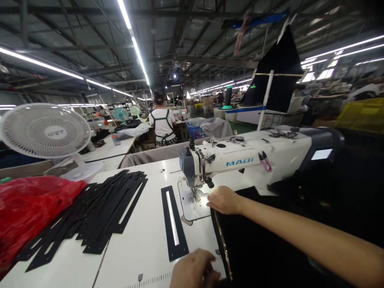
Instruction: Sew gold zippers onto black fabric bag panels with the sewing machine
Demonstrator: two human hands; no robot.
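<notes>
Black fabric (255,240) with a shiny gold strip along its left edge covers the right side of the white sewing table. My right hand (224,200) is beside the needle area of the sewing machine (240,160), its fingers closed on the fabric's upper corner. Low in the view, my left hand (195,270) has curled fingers near the fabric's lower left edge; whatever is between them is hidden. A black slotted piece (167,224) lies flat left of the needle plate.
Many black slotted strips (105,212) are heaped on the left, beside a red plastic bag (33,204). A white fan (45,132) stands behind them. Pink-handled snips (265,162) sit on the machine. Further back, a person in a white shirt (163,120) faces away.
</notes>
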